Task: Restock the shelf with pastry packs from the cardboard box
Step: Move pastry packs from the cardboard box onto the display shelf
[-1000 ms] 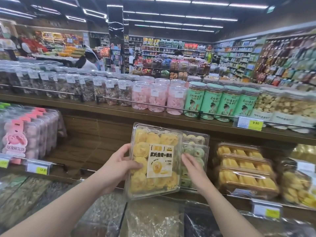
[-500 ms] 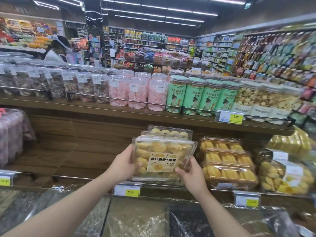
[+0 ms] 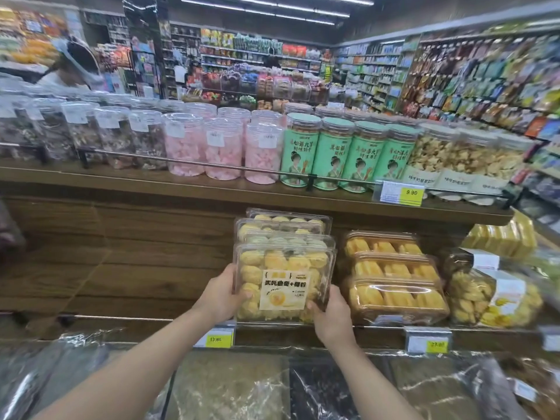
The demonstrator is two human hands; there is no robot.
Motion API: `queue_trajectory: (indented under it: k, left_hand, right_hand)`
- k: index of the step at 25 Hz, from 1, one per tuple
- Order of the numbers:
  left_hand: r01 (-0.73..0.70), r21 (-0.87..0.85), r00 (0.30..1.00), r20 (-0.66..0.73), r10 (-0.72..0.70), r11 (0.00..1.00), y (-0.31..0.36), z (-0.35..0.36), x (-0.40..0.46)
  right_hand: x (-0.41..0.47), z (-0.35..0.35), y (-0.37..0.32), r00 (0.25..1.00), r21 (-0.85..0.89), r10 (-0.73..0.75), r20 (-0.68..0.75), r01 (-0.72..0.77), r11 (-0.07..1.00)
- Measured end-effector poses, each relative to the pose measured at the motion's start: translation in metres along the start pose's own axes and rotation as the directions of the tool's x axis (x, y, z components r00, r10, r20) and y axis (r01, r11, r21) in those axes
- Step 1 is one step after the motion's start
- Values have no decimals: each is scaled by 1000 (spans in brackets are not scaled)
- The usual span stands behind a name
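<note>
2 forearms bare, no sleeves; left hand (image 3: 219, 294), right hand (image 3: 331, 313) ungloved, without rings.

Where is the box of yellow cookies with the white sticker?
In the head view, the cookie pack stands center, held between the left hand and right hand, fronting similar packs.

Supermarket interior, dark ceiling with long white fluorescent strip lights (image 3: 266, 9). Brown wood-panel back wall (image 3: 121, 253) under the display. Tall stocked aisle racks (image 3: 472, 74) right, more shelving rows (image 3: 242, 56) behind.

Yellow pastry pack (image 3: 285, 283), pink jars (image 3: 222, 153), green tins (image 3: 330, 156)
</note>
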State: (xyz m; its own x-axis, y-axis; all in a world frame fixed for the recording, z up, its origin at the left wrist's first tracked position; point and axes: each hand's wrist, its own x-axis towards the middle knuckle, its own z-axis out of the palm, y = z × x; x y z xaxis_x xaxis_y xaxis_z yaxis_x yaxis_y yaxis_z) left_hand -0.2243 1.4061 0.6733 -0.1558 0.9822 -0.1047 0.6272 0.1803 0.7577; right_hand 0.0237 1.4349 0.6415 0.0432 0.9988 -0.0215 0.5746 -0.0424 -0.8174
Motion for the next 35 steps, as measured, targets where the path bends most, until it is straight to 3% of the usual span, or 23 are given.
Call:
queue_trajectory:
  k: [5, 9, 14, 19, 23, 28, 32, 35]
  left_hand:
    - [95, 131, 992, -96, -83, 987, 11, -6, 2]
    - [61, 289, 995, -90, -37, 955, 32, -33, -12]
    - [-31, 602, 999, 42, 8, 798, 71, -69, -48]
    - [-140, 632, 977, 213, 3, 762, 78, -62, -86]
    - [-267, 582, 943, 321, 85, 768, 90, -43, -108]
    - [-529, 475, 819, 503, 277, 703, 112, -6, -150]
    - [-714, 371, 656, 653, 380, 594, 126, 34, -203]
    - [-814, 263, 510, 751, 420, 518, 141, 67, -262]
  right_hand:
    - [1, -17, -11, 984, -210, 113, 135, -83, 974]
    - [-7, -38, -41, 963, -363, 133, 234, -41, 931]
    - [-27, -90, -97, 936, -539, 74, 343, 131, 832]
    - [-73, -136, -111, 945, -710, 12, 327, 238, 662]
    - [-118, -158, -97, 956, -754, 114, 270, 136, 642]
    - [-210, -177, -72, 969, -741, 230, 93, -87, 666]
    - [-307, -191, -41, 940, -681, 338, -43, -275, 678]
    - [-397, -207, -22, 861, -626, 479, -169, -469, 623]
